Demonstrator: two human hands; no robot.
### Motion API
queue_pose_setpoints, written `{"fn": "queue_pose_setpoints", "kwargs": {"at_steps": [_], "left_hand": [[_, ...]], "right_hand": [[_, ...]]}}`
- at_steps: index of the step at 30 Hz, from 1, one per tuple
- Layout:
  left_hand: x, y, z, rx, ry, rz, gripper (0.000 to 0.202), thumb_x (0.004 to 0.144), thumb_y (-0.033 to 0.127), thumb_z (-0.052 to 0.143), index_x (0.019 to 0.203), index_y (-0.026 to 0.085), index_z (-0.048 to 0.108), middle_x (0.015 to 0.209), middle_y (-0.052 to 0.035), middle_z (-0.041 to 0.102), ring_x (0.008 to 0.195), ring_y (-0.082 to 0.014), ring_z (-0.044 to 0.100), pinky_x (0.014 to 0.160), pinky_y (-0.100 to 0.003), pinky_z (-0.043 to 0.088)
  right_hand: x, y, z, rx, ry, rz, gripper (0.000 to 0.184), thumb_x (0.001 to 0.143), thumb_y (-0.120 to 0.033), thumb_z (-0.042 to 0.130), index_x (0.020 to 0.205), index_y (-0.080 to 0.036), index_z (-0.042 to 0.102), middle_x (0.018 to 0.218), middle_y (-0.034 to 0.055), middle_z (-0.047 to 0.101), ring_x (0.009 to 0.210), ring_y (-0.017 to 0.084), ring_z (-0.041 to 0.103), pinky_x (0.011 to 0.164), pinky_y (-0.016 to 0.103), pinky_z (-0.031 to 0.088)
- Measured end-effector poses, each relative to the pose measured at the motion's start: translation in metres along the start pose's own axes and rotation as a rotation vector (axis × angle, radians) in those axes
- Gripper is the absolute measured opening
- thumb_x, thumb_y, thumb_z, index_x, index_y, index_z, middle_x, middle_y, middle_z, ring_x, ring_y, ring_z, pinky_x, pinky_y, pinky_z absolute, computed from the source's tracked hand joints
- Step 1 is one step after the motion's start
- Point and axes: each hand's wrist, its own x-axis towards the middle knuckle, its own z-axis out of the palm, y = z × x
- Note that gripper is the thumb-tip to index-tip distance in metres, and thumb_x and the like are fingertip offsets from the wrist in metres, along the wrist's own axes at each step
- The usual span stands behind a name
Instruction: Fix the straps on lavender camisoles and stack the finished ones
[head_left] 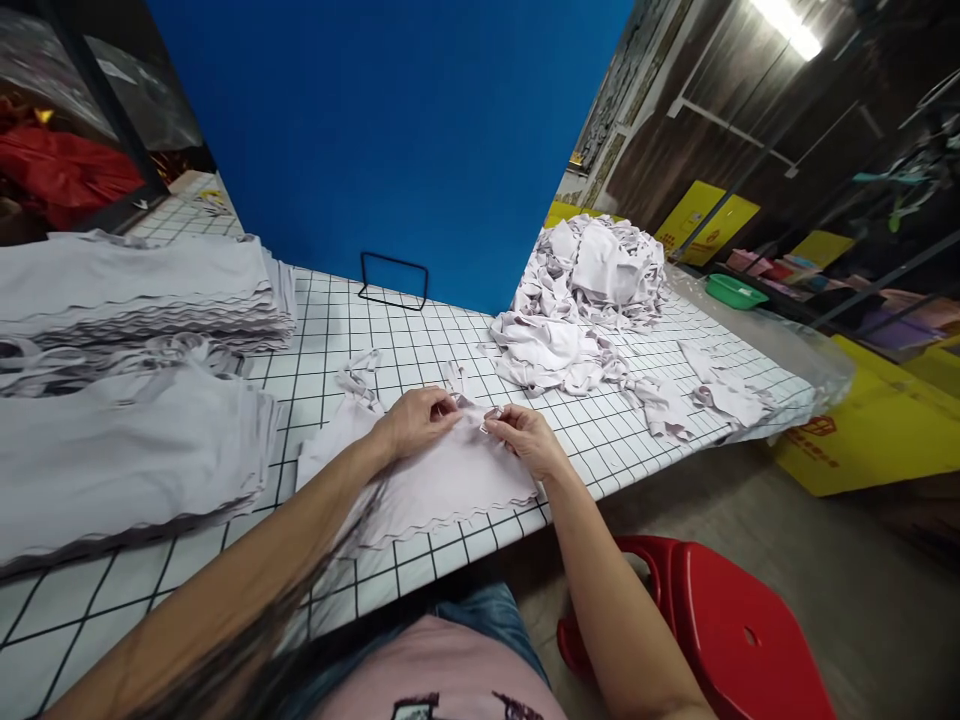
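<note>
A pale lilac camisole top [442,480] with a wavy lower edge lies spread on the table in front of me. My left hand [420,420] is closed in a pinch on its upper edge. Close by on the right, my right hand [525,438] pinches the same edge near a strap. A small pale piece [485,427] shows at the right fingertips, too small to name surely. Strap fabric [360,375] sticks up past my left hand.
Two neat stacks of similar tops, a rear stack [135,285] and a front stack [135,450], stand on the left. A loose heap [600,270] lies back right. A blue panel [390,130] rises behind; a red stool [750,630] stands below right.
</note>
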Motion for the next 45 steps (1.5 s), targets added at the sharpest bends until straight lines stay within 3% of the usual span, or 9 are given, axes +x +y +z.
{"fn": "queue_pose_setpoints", "kwargs": {"at_steps": [7,12,16,21,24,26,29,36,45], "left_hand": [[-0.007,0.006,-0.007,-0.028,-0.058,-0.022,0.026,0.075,0.041,0.067,0.084,0.017,0.069,0.083,-0.0046,0.066,0.075,-0.0170,0.058,0.067,-0.028,0.045],[-0.007,0.009,-0.001,-0.215,-0.054,-0.044,0.031,0.078,0.045,0.066,0.086,0.016,0.072,0.081,-0.0038,0.067,0.073,-0.0156,0.057,0.066,-0.027,0.043],[-0.007,0.007,0.002,-0.209,-0.053,-0.048,0.033,0.085,0.045,0.059,0.077,0.015,0.071,0.072,-0.0019,0.065,0.068,-0.0138,0.055,0.062,-0.025,0.040],[-0.008,0.011,0.000,-0.028,-0.021,0.014,0.026,0.087,0.033,0.054,0.074,0.016,0.070,0.074,-0.0029,0.068,0.067,-0.0146,0.057,0.064,-0.026,0.042],[-0.008,0.013,0.000,0.111,-0.013,0.066,0.020,0.084,0.022,0.052,0.074,0.017,0.068,0.077,-0.0041,0.069,0.068,-0.0160,0.059,0.064,-0.028,0.042],[-0.008,0.013,-0.001,0.183,-0.025,0.086,0.018,0.082,0.017,0.051,0.075,0.017,0.068,0.079,-0.0045,0.070,0.071,-0.0171,0.060,0.066,-0.029,0.043],[-0.007,0.011,-0.003,0.234,-0.036,0.085,0.019,0.084,0.020,0.051,0.076,0.018,0.068,0.079,-0.0041,0.069,0.074,-0.0175,0.060,0.068,-0.030,0.043],[-0.007,0.006,-0.001,0.197,-0.069,0.010,0.015,0.077,0.035,0.063,0.077,0.019,0.063,0.080,-0.0032,0.066,0.079,-0.0200,0.059,0.066,-0.030,0.042],[-0.005,0.003,0.011,0.075,-0.099,-0.174,0.019,0.074,0.036,0.064,0.065,0.020,0.064,0.062,0.0010,0.061,0.059,-0.0151,0.053,0.056,-0.027,0.035]], "right_hand": [[0.009,-0.018,0.017,-0.048,-0.051,-0.121,0.028,0.070,-0.040,0.080,0.082,-0.018,0.067,0.073,0.0003,0.064,0.066,0.010,0.057,0.052,0.021,0.040],[0.014,-0.008,0.028,0.022,-0.084,-0.152,0.030,0.072,-0.044,0.078,0.080,-0.019,0.065,0.080,0.0018,0.066,0.071,0.012,0.059,0.059,0.024,0.046],[0.013,-0.001,0.027,-0.125,-0.072,-0.164,0.030,0.076,-0.046,0.075,0.078,-0.018,0.064,0.075,0.0011,0.061,0.068,0.012,0.054,0.061,0.026,0.045],[0.005,-0.017,0.028,-0.545,0.175,-0.577,0.019,0.087,-0.036,0.065,0.099,-0.021,0.065,0.102,0.0082,0.062,0.085,0.018,0.056,0.077,0.034,0.049],[0.005,-0.024,0.031,-0.701,-0.052,-0.727,0.025,0.094,-0.025,0.055,0.117,-0.026,0.062,0.115,0.0082,0.062,0.098,0.019,0.057,0.083,0.036,0.050],[0.008,-0.023,0.032,-0.764,-0.146,-0.692,0.025,0.094,-0.023,0.054,0.117,-0.027,0.062,0.104,0.0057,0.066,0.091,0.018,0.057,0.081,0.035,0.049],[0.012,-0.016,0.028,-0.790,-0.112,-0.637,0.013,0.093,-0.026,0.058,0.103,-0.024,0.066,0.088,0.0040,0.066,0.082,0.018,0.055,0.077,0.035,0.047],[0.016,-0.006,0.019,-0.712,-0.071,-0.603,0.008,0.093,-0.025,0.059,0.091,-0.023,0.066,0.081,0.0033,0.062,0.082,0.018,0.052,0.078,0.035,0.045],[0.017,-0.003,0.015,-0.680,-0.136,-0.560,0.009,0.091,-0.030,0.063,0.088,-0.023,0.069,0.077,0.0034,0.061,0.082,0.019,0.052,0.076,0.034,0.044]]}}
